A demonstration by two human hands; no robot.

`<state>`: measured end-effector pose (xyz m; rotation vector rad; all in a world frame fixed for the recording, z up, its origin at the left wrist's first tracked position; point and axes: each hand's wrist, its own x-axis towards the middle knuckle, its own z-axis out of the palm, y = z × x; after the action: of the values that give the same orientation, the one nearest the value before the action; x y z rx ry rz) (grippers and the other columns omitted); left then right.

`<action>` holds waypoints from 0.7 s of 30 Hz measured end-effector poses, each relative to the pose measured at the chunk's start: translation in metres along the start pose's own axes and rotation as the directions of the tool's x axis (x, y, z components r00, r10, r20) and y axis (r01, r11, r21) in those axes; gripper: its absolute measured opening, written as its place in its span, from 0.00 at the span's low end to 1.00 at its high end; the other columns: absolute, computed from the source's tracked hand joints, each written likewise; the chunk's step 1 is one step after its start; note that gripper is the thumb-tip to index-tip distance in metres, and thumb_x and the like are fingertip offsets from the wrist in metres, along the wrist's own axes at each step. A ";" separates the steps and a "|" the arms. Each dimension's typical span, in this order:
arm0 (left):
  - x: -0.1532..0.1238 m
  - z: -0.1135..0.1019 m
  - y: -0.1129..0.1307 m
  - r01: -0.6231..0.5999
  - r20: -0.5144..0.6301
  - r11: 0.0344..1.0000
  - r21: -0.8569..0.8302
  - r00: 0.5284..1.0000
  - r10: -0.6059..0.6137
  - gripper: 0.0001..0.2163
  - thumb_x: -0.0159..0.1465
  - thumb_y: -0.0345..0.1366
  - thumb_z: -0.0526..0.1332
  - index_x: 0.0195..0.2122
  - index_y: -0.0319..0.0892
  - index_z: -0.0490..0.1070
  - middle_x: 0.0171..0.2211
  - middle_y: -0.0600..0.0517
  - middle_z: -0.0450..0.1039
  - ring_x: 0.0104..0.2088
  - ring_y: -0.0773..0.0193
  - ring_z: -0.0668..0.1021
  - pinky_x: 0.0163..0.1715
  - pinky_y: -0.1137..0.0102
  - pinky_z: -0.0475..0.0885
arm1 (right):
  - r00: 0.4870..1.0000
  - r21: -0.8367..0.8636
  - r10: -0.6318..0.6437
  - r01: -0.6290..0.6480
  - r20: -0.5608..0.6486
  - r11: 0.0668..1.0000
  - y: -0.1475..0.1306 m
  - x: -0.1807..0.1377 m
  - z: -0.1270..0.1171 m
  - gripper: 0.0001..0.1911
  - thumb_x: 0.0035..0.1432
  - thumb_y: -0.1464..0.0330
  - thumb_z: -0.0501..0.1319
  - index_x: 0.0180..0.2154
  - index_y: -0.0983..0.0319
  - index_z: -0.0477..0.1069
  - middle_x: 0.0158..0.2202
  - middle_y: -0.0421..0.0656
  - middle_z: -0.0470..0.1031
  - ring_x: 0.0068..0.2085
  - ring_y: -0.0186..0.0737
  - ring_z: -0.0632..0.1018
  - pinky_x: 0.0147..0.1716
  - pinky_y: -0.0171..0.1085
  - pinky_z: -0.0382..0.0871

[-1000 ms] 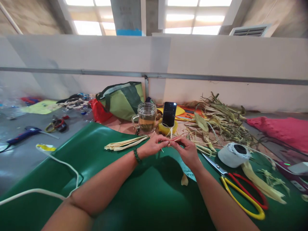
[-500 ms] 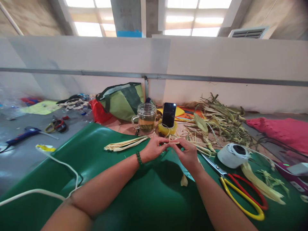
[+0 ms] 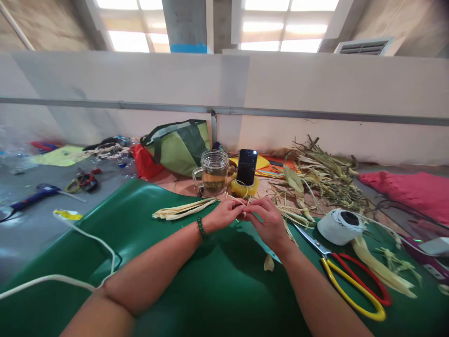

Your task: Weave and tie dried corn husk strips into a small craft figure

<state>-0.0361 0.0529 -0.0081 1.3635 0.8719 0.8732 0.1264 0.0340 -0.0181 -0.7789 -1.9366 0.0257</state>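
My left hand (image 3: 226,215) and my right hand (image 3: 268,222) meet fingertip to fingertip over the green mat (image 3: 224,285). Both are closed in a pinch on a thin, pale dried husk strip (image 3: 244,206), mostly hidden by the fingers. A bundle of dried husk strips (image 3: 184,208) lies flat just left of my left hand, which has a green bead bracelet at its wrist. Right of my right hand lie scissors (image 3: 328,252) with one red and one yellow handle. Beside them stands a white spool (image 3: 340,227).
Behind my hands stand a glass mug of tea (image 3: 214,175) and a phone (image 3: 247,167) on a yellow stand (image 3: 244,188). A heap of dried stalks (image 3: 326,173) fills the back right. A glue gun (image 3: 31,199) and a green bag (image 3: 178,145) are at left; a white cord (image 3: 52,279) crosses the mat.
My right hand's fingers have shifted slightly left, closer over the left fingertips, and the husk strip between them has turned. The surroundings stay the same.
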 end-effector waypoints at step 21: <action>-0.007 -0.008 0.014 0.307 0.407 0.945 -0.113 0.882 -0.237 0.25 0.52 0.52 0.65 0.40 0.34 0.73 0.33 0.43 0.78 0.22 0.69 0.75 0.23 0.74 0.67 | 0.590 0.681 0.779 -0.661 0.211 0.316 0.009 0.011 -0.014 0.22 0.32 0.59 0.73 0.32 0.61 0.73 0.22 0.35 0.72 0.23 0.31 0.72 0.26 0.33 0.66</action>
<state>-0.0468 0.0502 0.0055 1.1700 0.6397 0.4254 0.1389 0.0431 -0.0055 -0.9993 -1.0729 1.1908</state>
